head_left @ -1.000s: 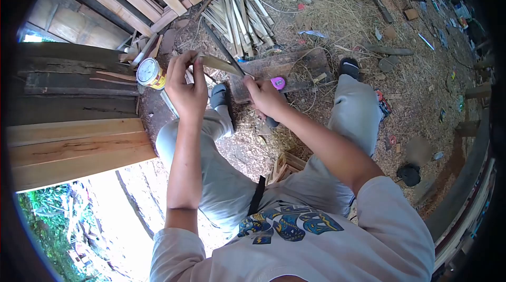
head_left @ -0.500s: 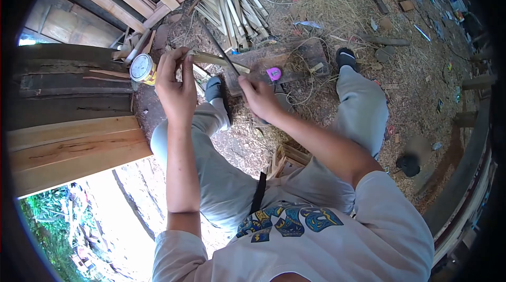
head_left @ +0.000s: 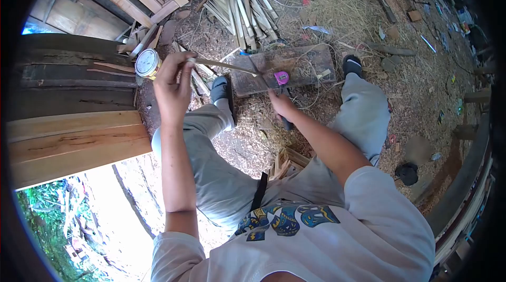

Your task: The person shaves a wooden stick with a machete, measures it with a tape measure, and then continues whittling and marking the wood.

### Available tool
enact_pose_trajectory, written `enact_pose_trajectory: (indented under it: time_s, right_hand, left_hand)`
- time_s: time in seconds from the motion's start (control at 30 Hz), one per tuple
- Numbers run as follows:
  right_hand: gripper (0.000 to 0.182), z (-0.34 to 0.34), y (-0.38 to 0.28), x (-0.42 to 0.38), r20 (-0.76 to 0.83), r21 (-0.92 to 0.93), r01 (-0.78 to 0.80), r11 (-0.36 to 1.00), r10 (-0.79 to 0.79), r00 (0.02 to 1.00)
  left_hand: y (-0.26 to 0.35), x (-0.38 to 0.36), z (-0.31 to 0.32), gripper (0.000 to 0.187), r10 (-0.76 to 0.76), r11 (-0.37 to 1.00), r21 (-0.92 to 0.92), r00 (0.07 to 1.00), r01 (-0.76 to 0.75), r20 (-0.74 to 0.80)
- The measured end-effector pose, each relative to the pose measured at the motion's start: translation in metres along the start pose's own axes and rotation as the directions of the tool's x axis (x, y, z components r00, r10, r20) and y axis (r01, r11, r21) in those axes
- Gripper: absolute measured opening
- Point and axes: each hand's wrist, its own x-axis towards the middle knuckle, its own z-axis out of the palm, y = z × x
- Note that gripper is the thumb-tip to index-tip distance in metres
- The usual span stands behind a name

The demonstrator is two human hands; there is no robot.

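Note:
My left hand (head_left: 174, 84) is raised at the left, its thumb and fingers pinching the end of a thin bamboo strip (head_left: 221, 64). The strip reaches rightward over a worn wooden board (head_left: 311, 61). In my right hand (head_left: 283, 105) is a long dark-bladed knife (head_left: 262, 75), its dark handle end showing below the fist. The blade points up and away, crossing the strip near its far end. Beside the blade, a pink tape measure (head_left: 281, 77) lies on the board. Part of the knife handle is hidden by my fingers.
Several split strips (head_left: 242, 11) lie piled beyond the board. A lidded bucket (head_left: 148, 63) stands left of my left hand, near timber beams (head_left: 79, 140). My feet flank the board; thin cord (head_left: 316, 90) loops around its right side. Shavings and litter cover the ground.
My right hand has moved right and slightly down with the knife, the blade sliding toward the strip's far end. The strip now looks narrower, turned edge-on; my left hand stays nearly in place.

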Motion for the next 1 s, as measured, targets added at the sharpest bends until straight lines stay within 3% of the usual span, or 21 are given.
enact_pose_trajectory:
  time_s: [0.03,0.17,0.23,0.27,0.3,0.37,0.53,0.6,0.63,0.73,0.8,0.9,1.0]
  right_hand:
    - [0.083,-0.003,0.032,0.017,0.001,-0.021,-0.101,0.995,0.101,0.995]
    - [0.082,0.002,0.086,0.033,-0.114,-0.186,-0.159,0.970,0.139,0.984]
    - [0.077,0.025,0.081,0.029,-0.012,0.203,-0.193,0.960,0.199,0.980]
    - [0.073,0.032,0.072,0.025,-0.057,0.271,-0.186,0.944,0.209,0.976]
    - [0.073,0.036,0.059,0.022,-0.058,0.269,-0.192,0.944,0.215,0.975]
    - [0.070,0.041,0.032,0.017,-0.092,0.356,-0.148,0.923,0.193,0.977]
    - [0.065,0.032,-0.072,-0.029,-0.125,0.385,0.101,0.917,-0.057,0.991]
    - [0.060,0.024,-0.115,-0.055,-0.157,0.493,0.257,0.831,-0.206,0.966]
    - [0.060,0.019,-0.130,-0.067,-0.159,0.488,0.260,0.833,-0.207,0.965]
    - [0.057,0.003,-0.167,-0.108,-0.083,0.546,0.385,0.744,-0.409,0.909]
    - [0.056,-0.003,-0.174,-0.128,-0.094,0.505,0.447,0.739,-0.467,0.879]
    - [0.054,-0.005,-0.171,-0.146,-0.104,0.464,0.513,0.722,-0.531,0.841]
    - [0.052,-0.002,-0.167,-0.157,-0.035,0.505,0.506,0.699,-0.569,0.822]
  left_hand:
    - [0.007,0.001,0.005,0.010,0.012,1.000,-0.025,1.000,-0.011,0.018]
    - [0.009,0.005,0.024,0.009,0.049,0.998,-0.047,0.998,-0.048,0.027]
    - [0.004,0.003,0.026,0.008,-0.044,0.996,-0.082,0.999,0.044,0.000]
    - [0.002,0.001,0.028,0.008,-0.124,0.985,-0.120,0.992,0.121,-0.022]
    - [-0.002,0.001,0.030,0.008,-0.135,0.968,-0.221,0.990,0.121,-0.048]
    - [-0.011,0.002,0.029,0.009,-0.136,0.962,-0.248,0.987,0.111,-0.085]
    - [-0.012,0.009,0.024,0.011,-0.185,0.957,-0.247,0.975,0.150,-0.125]
    - [-0.012,0.009,0.024,0.013,-0.207,0.952,-0.259,0.968,0.165,-0.144]
    - [-0.018,0.008,0.024,0.015,-0.232,0.933,-0.308,0.966,0.186,-0.118]
    - [-0.016,0.006,0.023,0.017,-0.315,0.855,-0.445,0.948,0.268,-0.034]
    - [-0.009,0.005,0.023,0.016,-0.375,0.758,-0.546,0.923,0.356,0.082]
    - [0.008,0.003,0.023,0.019,-0.439,0.696,-0.531,0.871,0.484,0.220]
    - [0.024,0.000,0.028,0.021,-0.487,0.646,-0.539,0.836,0.540,0.255]
